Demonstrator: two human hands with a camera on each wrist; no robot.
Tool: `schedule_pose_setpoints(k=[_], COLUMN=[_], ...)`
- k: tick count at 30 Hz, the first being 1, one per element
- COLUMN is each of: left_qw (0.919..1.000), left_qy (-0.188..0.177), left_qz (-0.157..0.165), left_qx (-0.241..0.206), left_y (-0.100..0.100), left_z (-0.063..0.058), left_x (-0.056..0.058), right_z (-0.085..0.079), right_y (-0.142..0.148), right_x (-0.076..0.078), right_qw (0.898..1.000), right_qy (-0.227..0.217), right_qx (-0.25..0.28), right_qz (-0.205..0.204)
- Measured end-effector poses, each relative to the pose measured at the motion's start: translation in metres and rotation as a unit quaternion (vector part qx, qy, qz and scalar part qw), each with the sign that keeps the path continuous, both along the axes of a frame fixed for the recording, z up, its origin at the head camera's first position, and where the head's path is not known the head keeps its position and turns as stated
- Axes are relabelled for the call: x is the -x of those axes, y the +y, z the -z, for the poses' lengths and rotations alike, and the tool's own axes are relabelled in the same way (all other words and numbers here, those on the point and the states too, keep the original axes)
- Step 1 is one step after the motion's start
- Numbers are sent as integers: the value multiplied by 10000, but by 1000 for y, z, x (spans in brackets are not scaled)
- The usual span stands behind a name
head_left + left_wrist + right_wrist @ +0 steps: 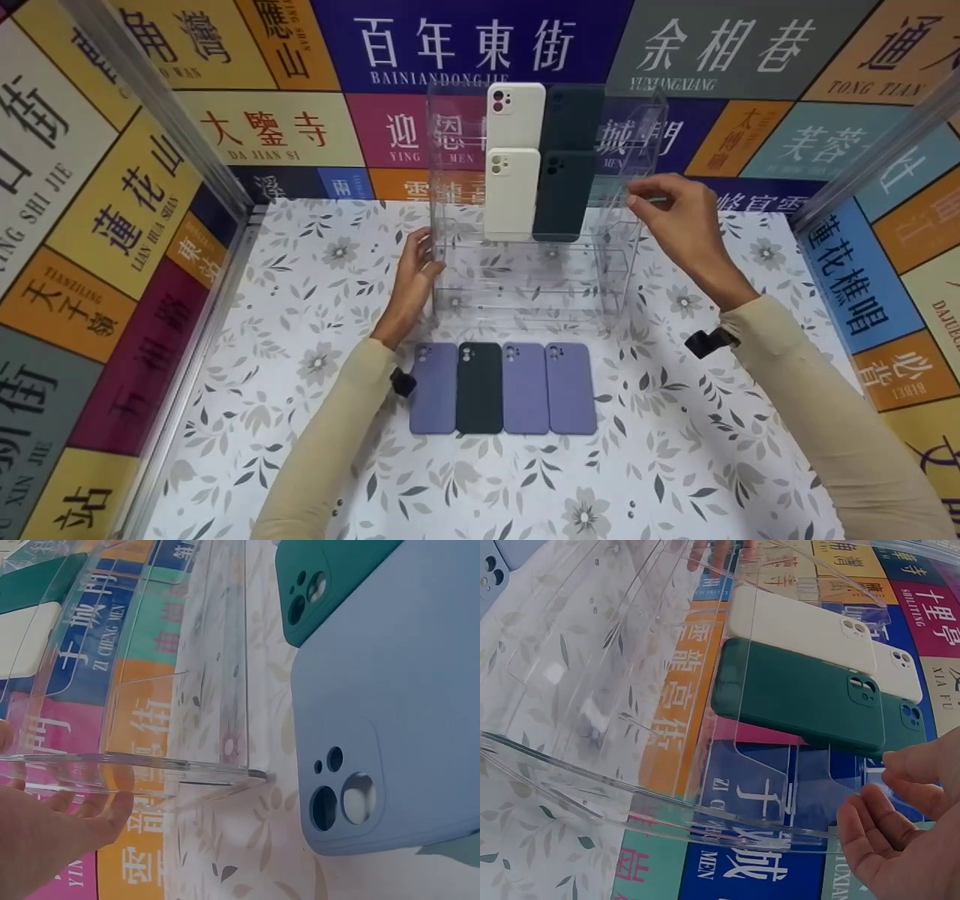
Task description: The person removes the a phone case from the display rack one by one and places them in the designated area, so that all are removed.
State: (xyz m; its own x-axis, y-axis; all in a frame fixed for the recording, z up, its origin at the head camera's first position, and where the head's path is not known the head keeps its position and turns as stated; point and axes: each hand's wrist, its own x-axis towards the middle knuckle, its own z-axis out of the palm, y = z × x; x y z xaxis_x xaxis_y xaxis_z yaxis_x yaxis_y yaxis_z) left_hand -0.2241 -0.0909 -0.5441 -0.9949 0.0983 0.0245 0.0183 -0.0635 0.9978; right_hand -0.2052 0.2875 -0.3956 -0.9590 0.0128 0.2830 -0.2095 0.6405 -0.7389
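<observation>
Left hand grips clear stand's left panel, fingers around the edge. Right hand raised at right panel; fingers curled, thumb near index, contact cannot be told. Stand on tabletop, phone cases in it. Wall sign: "BAINIANDONGJIE". Upper cases partly hidden.

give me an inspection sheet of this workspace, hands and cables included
Surface: white floral tabletop
Job's things: clear stand bearing two cream cases and two dark green cases; a row of three purple cases and one dark green case lies in front
Clutter: nothing seen
Hands: left hand holds the stand's left side; right hand is at its right side, fingers bent, grip unclear
Cables: nothing seen
Surroundings: sign-printed panels behind and on both sides
</observation>
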Motion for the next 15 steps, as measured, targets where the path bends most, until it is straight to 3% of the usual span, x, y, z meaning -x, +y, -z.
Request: schedule_pose_setpoints(k=[15], left_qw=[9998], left_qy=[128], left_qz=[3], left_qx=[-118], left_y=[1], left_z=[6], left_x=[1], right_z=[-8], right_y=[-26], right_x=[21], right_qw=[9992], right_qy=[135], right_qx=[-94], right_qz=[-360])
